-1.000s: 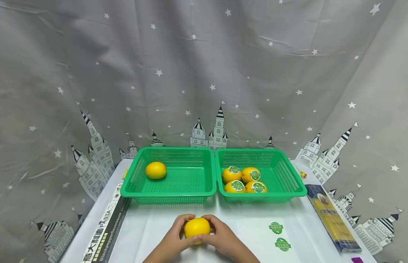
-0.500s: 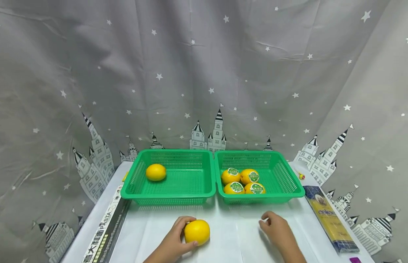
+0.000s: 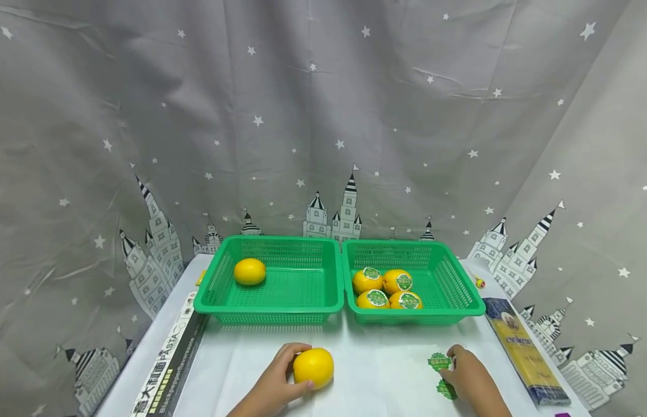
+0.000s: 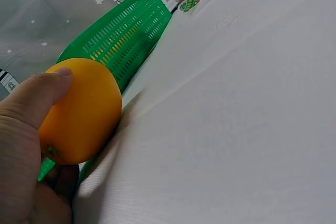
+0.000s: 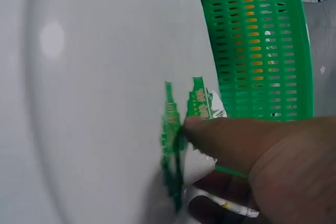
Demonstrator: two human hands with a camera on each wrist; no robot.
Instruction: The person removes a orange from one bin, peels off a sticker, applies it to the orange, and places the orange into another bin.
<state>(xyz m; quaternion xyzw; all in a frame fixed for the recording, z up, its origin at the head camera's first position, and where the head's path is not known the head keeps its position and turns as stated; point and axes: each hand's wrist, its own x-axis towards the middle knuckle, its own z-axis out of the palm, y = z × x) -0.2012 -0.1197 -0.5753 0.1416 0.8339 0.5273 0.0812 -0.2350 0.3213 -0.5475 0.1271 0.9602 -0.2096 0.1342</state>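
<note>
At six o'clock on the white worktop [image 3: 365, 376], my left hand [image 3: 273, 385] cups a bare lemon [image 3: 313, 367], thumb and fingers curled round it. At four o'clock my right hand [image 3: 471, 379] has its fingers pinching a green sticker [image 3: 439, 362] on its backing sheet. At twelve o'clock stand two green baskets [image 3: 268, 315], one lemon left, four stickered lemons [image 3: 386, 288] right.
</note>
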